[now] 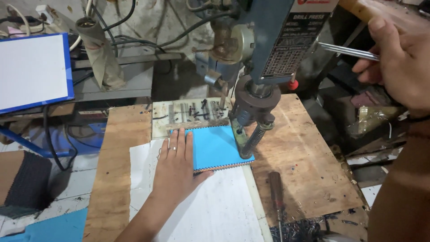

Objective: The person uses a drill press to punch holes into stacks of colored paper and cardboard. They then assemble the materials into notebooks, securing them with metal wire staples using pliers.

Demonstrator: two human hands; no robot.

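My left hand (175,166) lies flat, fingers together, pressing on the left part of a stack of blue sheets (219,147) on the drill press table. A ring shows on one finger. The drill chuck (251,110) stands over the stack's right edge, with a bit or clamp rod angled down beside it. My right hand (398,62) is raised at the upper right, closed around the metal feed handle (347,51) of the drill press.
A plywood table (309,166) carries a white sheet (215,210) under the stack. A wooden-handled tool (276,190) lies to the right, near metal shavings. A drilled scrap board (188,114) sits behind. A white panel with a blue edge (33,71) stands at left.
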